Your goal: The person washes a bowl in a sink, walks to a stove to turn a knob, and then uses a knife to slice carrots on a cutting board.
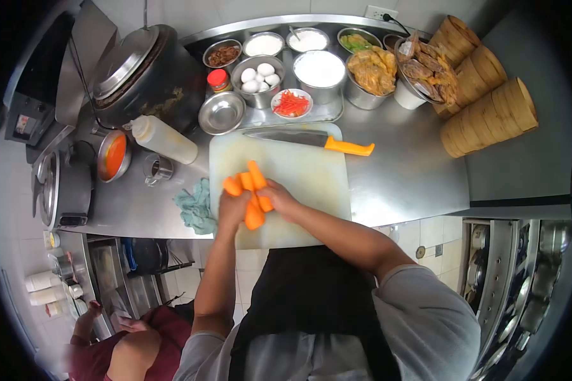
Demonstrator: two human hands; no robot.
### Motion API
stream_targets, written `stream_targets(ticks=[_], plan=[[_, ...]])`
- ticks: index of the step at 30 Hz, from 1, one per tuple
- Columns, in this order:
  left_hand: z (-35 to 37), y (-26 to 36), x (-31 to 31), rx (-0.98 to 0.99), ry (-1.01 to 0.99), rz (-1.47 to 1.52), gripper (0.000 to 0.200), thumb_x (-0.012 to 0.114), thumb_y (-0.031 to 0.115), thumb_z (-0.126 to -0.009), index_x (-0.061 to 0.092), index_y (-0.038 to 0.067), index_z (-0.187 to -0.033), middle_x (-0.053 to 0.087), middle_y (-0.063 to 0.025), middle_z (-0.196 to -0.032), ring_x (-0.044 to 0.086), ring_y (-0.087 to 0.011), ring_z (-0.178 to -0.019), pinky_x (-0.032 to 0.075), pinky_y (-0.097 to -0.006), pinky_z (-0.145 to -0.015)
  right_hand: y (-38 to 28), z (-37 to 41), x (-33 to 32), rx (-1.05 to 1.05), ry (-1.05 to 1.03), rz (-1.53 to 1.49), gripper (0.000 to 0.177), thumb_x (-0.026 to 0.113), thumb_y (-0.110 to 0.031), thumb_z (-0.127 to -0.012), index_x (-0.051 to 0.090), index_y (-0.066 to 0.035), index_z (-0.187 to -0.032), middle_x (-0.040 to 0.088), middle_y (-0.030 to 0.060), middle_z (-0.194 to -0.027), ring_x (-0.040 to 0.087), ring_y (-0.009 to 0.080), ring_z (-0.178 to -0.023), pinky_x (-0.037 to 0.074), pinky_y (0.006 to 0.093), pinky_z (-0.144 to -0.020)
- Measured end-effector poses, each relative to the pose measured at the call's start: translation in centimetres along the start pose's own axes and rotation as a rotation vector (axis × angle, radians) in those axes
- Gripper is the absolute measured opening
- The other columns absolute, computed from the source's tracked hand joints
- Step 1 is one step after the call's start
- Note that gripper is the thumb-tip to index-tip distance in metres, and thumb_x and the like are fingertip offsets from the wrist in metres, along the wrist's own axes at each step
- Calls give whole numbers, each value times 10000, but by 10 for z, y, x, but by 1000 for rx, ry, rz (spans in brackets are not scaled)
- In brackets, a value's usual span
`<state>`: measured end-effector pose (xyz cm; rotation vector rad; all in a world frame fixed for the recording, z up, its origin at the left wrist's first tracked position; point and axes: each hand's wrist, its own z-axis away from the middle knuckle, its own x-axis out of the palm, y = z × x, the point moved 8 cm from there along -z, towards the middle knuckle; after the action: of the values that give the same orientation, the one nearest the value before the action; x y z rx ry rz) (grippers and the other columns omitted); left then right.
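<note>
Several peeled carrot pieces (pixel 254 218) are bunched over the left part of the white cutting board (pixel 311 216). My left hand (pixel 233 208) is closed on the carrots from the left side. From the right, my right hand (pixel 279 200) grips the upright carrot pieces. A knife with a yellow handle (pixel 349 147) lies across the board's far edge, its blade pointing left and its handle reaching past the board's right side. Beside the board, to the left, lies a crumpled green cloth (pixel 198 207).
Behind the board stand a bowl of eggs (pixel 258 79), a bowl of red strips (pixel 292 103) and several metal containers. Bamboo steamers (pixel 489 117) stand at the right. A squeeze bottle (pixel 165 140) and large pot (pixel 152 79) are at the left. A co-worker in a maroon shirt (pixel 162 343) is lower left.
</note>
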<state>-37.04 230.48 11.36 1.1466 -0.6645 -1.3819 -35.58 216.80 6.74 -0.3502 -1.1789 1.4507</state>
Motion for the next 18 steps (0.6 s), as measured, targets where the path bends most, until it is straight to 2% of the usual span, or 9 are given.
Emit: stream_targets(ticks=[1, 4, 6, 8, 10, 12, 15, 17, 18], plan=[[8, 3, 25, 15, -70, 44, 459, 647, 155, -783, 588, -24, -1202, 692, -126, -1086, 680, -247, -990, 538, -385, -834, -4, 18, -16, -75, 9, 65, 425, 612, -240, -876, 517, -60, -1249, 622, 99, -1128, 627, 226, -1010, 557, 417, -781], [27, 12, 116, -13, -205, 10, 454, 628, 121, -802, 569, -34, -1224, 678, -129, -1088, 678, -225, -950, 547, -356, -813, -20, 100, -79, 123, 136, -85, 464, 629, -206, -873, 502, -81, -1301, 632, 86, -1149, 648, 227, -989, 567, 417, -748], [36, 22, 186, 43, -320, -52, 519, 642, 172, -795, 544, -28, -1264, 664, -156, -1132, 667, -261, -1022, 531, -373, -868, -19, 137, -137, 97, 226, -170, 455, 627, -208, -876, 505, -84, -1296, 638, 81, -1137, 654, 229, -982, 568, 413, -743], [58, 63, 242, 164, -349, -247, 592, 649, 239, -792, 512, -13, -1310, 632, -205, -1205, 633, -325, -1113, 501, -398, -943, -26, 169, -193, 64, 316, -172, 438, 621, -185, -878, 506, -74, -1286, 639, 83, -1129, 654, 230, -983, 569, 411, -752], [70, 81, 291, 88, -481, -360, 644, 646, 323, -804, 494, 3, -1341, 572, -243, -1293, 571, -365, -1203, 462, -413, -1008, -39, 187, -244, 39, 408, -117, 405, 611, -114, -874, 513, -54, -1263, 639, 89, -1121, 653, 225, -982, 567, 394, -769], [64, 79, 326, 104, -420, -464, 660, 643, 356, -817, 488, -7, -1346, 554, -249, -1315, 563, -362, -1212, 458, -420, -1013, -54, 189, -283, 8, 493, -16, 377, 611, -18, -863, 526, -30, -1231, 638, 93, -1105, 648, 212, -975, 557, 359, -807], [61, 99, 338, 68, -334, -632, 697, 631, 424, -843, 476, -27, -1351, 519, -254, -1354, 545, -354, -1229, 449, -433, -1024, -66, 166, -328, -67, 448, 189, 422, 628, -116, -923, 496, 0, -1307, 626, 105, -1145, 619, 206, -1052, 515, 335, -898], [61, 101, 335, 8, -285, -702, 717, 621, 458, -856, 470, -38, -1351, 500, -253, -1372, 536, -349, -1237, 443, -440, -1028, -91, 161, -327, -125, 387, 207, 446, 629, -135, -931, 484, 8, -1327, 624, 114, -1165, 613, 219, -1076, 502, 337, -919], [58, 104, 330, 86, -209, -755, 684, 635, 441, -861, 495, -48, -1320, 545, -246, -1314, 569, -344, -1187, 459, -437, -1004, -107, 161, -325, -193, 360, 222, 471, 630, -155, -939, 471, 17, -1348, 622, 122, -1184, 606, 233, -1100, 489, 338, -941]])
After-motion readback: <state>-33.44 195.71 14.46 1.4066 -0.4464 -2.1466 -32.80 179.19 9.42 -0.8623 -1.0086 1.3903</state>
